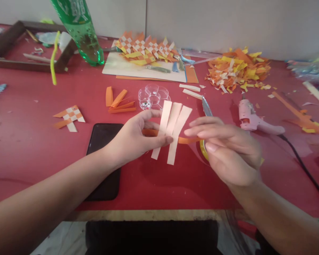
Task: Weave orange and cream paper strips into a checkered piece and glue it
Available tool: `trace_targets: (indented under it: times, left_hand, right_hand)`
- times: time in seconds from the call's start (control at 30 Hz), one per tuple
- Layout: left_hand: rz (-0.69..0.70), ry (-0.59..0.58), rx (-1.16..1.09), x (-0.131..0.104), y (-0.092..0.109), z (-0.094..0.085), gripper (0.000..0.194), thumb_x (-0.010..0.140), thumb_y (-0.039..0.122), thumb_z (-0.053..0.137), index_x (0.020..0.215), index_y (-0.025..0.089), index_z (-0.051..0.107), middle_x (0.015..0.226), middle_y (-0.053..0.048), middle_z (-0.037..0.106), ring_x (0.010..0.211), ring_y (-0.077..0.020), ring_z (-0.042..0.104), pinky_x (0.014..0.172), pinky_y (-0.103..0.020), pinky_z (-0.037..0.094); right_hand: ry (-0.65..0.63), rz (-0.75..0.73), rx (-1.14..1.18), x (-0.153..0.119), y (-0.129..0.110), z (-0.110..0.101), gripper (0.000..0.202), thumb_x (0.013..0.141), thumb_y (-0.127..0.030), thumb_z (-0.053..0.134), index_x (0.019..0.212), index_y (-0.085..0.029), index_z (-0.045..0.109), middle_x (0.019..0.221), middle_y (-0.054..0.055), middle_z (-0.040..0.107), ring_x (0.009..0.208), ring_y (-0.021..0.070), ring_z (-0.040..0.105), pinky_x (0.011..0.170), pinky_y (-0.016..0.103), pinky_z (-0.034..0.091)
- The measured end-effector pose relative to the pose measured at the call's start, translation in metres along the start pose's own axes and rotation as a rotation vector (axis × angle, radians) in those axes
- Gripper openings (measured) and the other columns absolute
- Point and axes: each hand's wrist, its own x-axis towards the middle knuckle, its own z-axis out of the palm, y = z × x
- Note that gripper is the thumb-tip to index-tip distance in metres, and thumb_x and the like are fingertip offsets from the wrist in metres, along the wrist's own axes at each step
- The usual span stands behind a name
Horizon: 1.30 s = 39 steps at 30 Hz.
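Several cream paper strips (173,122) stand fanned out side by side in my left hand (138,136), pinched between thumb and fingers. An orange paper strip (188,140) crosses them, sticking out on both sides. My right hand (228,150) hovers by the strip's right end, fingers loosely curved and thumb apart; whether it touches the strip is hard to tell. Behind that hand lie scissors (206,106) with a yellow handle, partly covered. Beyond my hands are folded orange strips (119,101) and a clear compartment tray (155,95) with small pieces in it.
A black phone (103,184) lies under my left forearm, near a woven paper fish (71,117). A pink glue gun (251,117) with a cord is at right. Farther back are a green bottle (82,39), woven fish (146,47), paper scraps (236,71) and a wooden frame (13,63).
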Motion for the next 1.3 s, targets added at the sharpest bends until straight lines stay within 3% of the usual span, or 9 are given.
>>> trace_targets:
  times: [0.1,0.17,0.27,0.4,0.6,0.83,1.07,1.3]
  left_hand:
    - [0.044,0.011,0.095,-0.002,0.000,0.001,0.055,0.074,0.021,0.080,0.121,0.023,0.052,0.077,0.004,0.068,0.066,-0.0100,0.069,0.053,-0.013,0.052]
    - [0.083,-0.002,0.137,-0.003,-0.002,0.001,0.058,0.074,0.022,0.079,0.124,0.024,0.049,0.079,0.004,0.066,0.055,-0.0088,0.065,0.047,-0.015,0.052]
    - [0.102,-0.058,0.136,-0.005,-0.005,0.002,0.057,0.075,0.021,0.077,0.124,0.026,0.047,0.079,0.006,0.062,0.047,-0.0080,0.062,0.044,-0.018,0.053]
    - [0.097,-0.111,0.125,-0.006,-0.006,0.004,0.055,0.075,0.019,0.076,0.120,0.026,0.046,0.078,0.006,0.060,0.050,-0.0097,0.063,0.046,-0.020,0.055]
    - [0.106,-0.124,0.169,-0.005,-0.005,0.002,0.059,0.074,0.022,0.079,0.124,0.025,0.046,0.075,0.007,0.060,0.058,-0.0105,0.066,0.048,-0.016,0.051]
    - [0.120,-0.161,0.183,-0.003,-0.005,0.001,0.062,0.073,0.018,0.079,0.126,0.022,0.047,0.071,0.008,0.059,0.067,-0.0099,0.067,0.064,-0.017,0.055]
    - [0.059,-0.124,0.144,-0.004,-0.001,0.002,0.062,0.078,0.029,0.076,0.131,0.022,0.046,0.078,0.002,0.065,0.061,-0.0126,0.066,0.049,-0.019,0.050]
    - [0.099,-0.102,0.122,-0.003,-0.001,0.000,0.052,0.080,0.028,0.074,0.126,0.022,0.051,0.077,0.000,0.071,0.058,-0.0125,0.066,0.050,-0.021,0.051]
  right_hand:
    - [0.075,0.068,-0.145,0.004,0.002,0.001,0.020,0.087,-0.015,0.058,0.096,-0.028,0.071,0.095,0.002,0.070,0.102,0.0220,0.061,0.094,0.044,0.048]
    - [-0.026,0.162,-0.233,0.008,0.003,0.000,0.010,0.088,-0.022,0.062,0.089,-0.027,0.071,0.095,0.003,0.068,0.098,0.0212,0.062,0.089,0.041,0.049]
    - [-0.196,0.273,-0.183,0.010,0.004,-0.002,0.007,0.085,-0.029,0.067,0.082,-0.026,0.072,0.097,0.003,0.067,0.096,0.0204,0.063,0.086,0.039,0.050]
    - [-0.282,0.299,-0.157,0.010,0.006,-0.002,0.006,0.083,-0.029,0.069,0.080,-0.026,0.073,0.097,0.003,0.065,0.096,0.0194,0.063,0.086,0.038,0.050]
    - [-0.289,0.235,-0.191,0.011,0.006,-0.002,0.005,0.079,-0.026,0.071,0.075,-0.023,0.072,0.092,0.003,0.065,0.089,0.0177,0.064,0.080,0.035,0.051]
    - [-0.351,0.285,-0.218,0.012,0.002,-0.004,0.007,0.077,-0.028,0.073,0.073,-0.023,0.073,0.089,0.000,0.067,0.082,0.0149,0.065,0.073,0.029,0.054]
    - [-0.210,0.224,-0.294,0.011,-0.001,0.000,0.005,0.076,-0.025,0.073,0.073,-0.023,0.071,0.087,0.001,0.069,0.080,0.0172,0.067,0.071,0.032,0.056]
    - [-0.193,0.308,-0.220,0.009,0.001,0.001,0.002,0.078,-0.024,0.073,0.079,-0.024,0.073,0.092,0.000,0.074,0.086,0.0201,0.069,0.075,0.034,0.057]
